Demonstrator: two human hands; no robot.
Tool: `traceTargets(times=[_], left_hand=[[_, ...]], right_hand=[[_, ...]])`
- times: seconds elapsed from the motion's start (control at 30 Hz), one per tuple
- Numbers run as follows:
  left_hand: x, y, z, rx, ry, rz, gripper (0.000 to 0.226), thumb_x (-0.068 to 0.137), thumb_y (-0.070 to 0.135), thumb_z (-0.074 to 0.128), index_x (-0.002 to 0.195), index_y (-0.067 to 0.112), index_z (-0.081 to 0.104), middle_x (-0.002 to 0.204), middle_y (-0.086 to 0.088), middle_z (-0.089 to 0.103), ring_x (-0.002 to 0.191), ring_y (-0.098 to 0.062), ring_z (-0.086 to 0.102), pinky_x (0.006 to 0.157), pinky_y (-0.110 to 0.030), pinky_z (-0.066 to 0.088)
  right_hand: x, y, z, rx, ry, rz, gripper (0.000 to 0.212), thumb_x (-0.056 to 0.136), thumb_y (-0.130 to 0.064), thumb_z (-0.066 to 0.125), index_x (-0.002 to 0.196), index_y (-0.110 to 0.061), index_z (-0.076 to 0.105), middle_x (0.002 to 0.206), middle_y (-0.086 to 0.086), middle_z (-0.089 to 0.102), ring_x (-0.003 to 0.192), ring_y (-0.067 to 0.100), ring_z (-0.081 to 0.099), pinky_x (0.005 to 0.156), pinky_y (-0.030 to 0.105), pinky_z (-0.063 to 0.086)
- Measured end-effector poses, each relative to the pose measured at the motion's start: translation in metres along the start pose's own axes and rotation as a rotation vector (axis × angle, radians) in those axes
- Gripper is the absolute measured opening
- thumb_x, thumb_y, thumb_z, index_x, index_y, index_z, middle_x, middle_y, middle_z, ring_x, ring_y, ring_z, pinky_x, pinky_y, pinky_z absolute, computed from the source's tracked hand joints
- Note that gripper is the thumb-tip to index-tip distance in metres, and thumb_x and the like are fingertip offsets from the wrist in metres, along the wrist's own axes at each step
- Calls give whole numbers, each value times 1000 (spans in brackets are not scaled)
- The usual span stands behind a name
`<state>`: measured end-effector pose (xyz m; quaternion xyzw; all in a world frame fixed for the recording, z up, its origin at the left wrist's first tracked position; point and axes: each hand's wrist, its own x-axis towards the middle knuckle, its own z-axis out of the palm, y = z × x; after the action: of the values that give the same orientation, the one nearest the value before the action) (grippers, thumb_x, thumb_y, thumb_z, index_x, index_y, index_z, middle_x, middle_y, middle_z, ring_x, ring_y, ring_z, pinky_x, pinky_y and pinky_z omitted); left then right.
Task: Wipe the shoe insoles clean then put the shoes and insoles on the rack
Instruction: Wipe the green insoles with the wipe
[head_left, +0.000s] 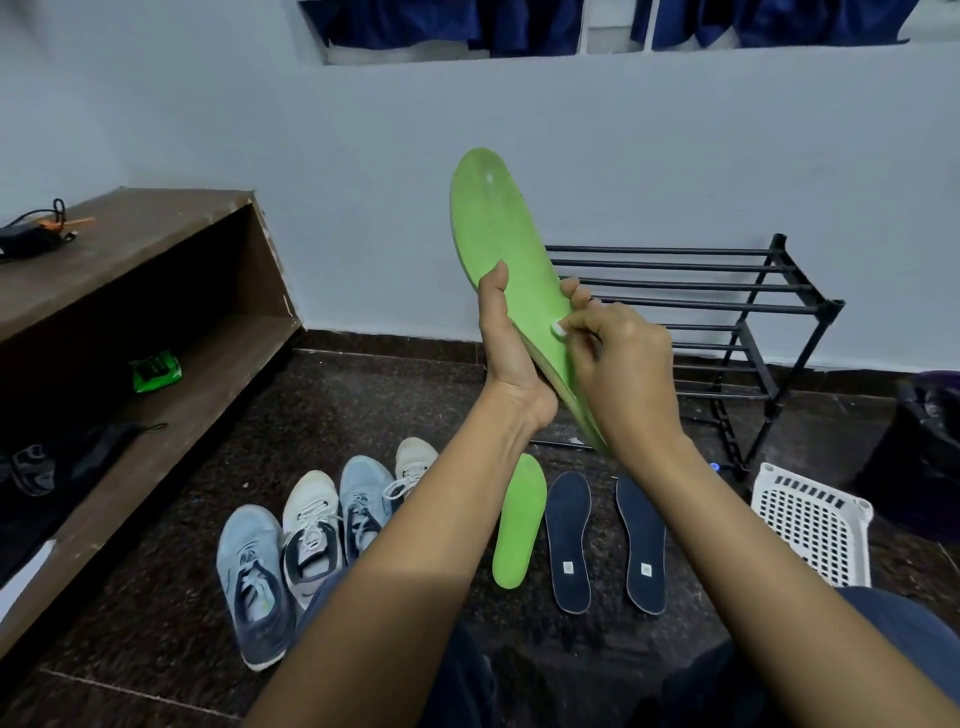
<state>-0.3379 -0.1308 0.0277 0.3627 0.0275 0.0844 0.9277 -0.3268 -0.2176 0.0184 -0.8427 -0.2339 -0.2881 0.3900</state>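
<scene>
Insole wiping looks barely started, no shoes or insoles on the rack yet

Going left to right: a green packet (156, 370) sits on the wooden shelf (218, 358), maybe wipes, can't say for sure. Four shoes (311, 530) are lined up on the floor (363, 405). The left grip (506, 358) is wrapped round the heel end of a green insole (498, 228), holding it up tilted in front of the wall. The right grip (623, 358) is narrow, pinching a small white bit (558, 328) against that insole's surface. Below the hands, a second green insole (519, 525) and two navy insoles (569, 540) lie side by side on the floor. The black rack (727, 306) stands against the wall further right, with a white basket (815, 525) near it. My guess is one insole is in progress, with three more plus all the racking left.
</scene>
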Motion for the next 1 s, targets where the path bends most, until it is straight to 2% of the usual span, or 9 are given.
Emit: traceTargets(times=[0.07,0.17,0.23,0.4,0.47,0.6,0.77,0.87,1.0], left_hand=[[1,5,-2,-66,-4,34,62,78,66,45,93,7,56,83,-9,55,75,-21,57,72,-30,47],[8,13,-10,-141,-11,91,66,70,67,50,95,6,55,85,-9,53,77,-24,57,77,-33,46],[10,16,-12,-145,-32,75,67,66,67,52,92,5,57,82,-9,55,75,-24,58,78,-34,47],[4,9,-3,-121,-22,20,65,69,65,50,87,3,58,75,-10,54,67,-22,55,70,-32,46],[3,4,0,-59,-1,27,62,77,63,45,85,4,58,74,-9,54,67,-21,55,68,-29,48],[4,-1,-1,13,17,26,60,87,61,36,86,6,59,73,-6,59,65,-16,57,64,-26,49],[0,7,2,12,-50,63,60,74,64,44,87,7,57,79,-8,57,70,-19,57,68,-28,48],[5,21,-4,-62,-51,129,64,71,64,45,91,5,57,81,-10,57,73,-22,57,73,-31,45],[9,29,-12,-117,-45,147,63,70,64,47,89,6,58,78,-7,57,73,-22,56,73,-32,45]], right_hand=[[-6,-1,-4,-3,-51,27,14,81,-3,64,87,-11,75,83,10,71,72,29,65,70,36,51],[-13,-10,-11,187,-187,114,17,79,-2,67,84,-14,77,73,-2,71,62,1,62,66,11,47],[-17,-16,-14,294,-232,127,16,78,-3,69,83,-15,77,68,-10,67,61,-8,59,63,3,41],[-14,-25,-8,381,-127,103,18,76,-1,68,84,-14,77,77,-9,70,80,-2,62,71,3,42],[-10,-24,-5,356,-77,49,19,76,2,66,85,-11,76,81,-5,71,84,3,62,76,8,46],[-3,-16,4,168,-19,-41,17,78,0,63,86,-9,75,90,13,71,87,28,67,77,36,53],[2,-5,6,-15,41,-65,13,79,0,64,85,-7,73,84,13,69,73,32,65,68,33,45],[-9,-2,2,75,-69,39,15,81,-3,65,87,-10,75,82,9,71,71,23,65,68,35,51],[-19,-13,-4,324,-186,112,17,79,-1,68,85,-14,77,75,-4,72,68,-5,62,64,6,45]])
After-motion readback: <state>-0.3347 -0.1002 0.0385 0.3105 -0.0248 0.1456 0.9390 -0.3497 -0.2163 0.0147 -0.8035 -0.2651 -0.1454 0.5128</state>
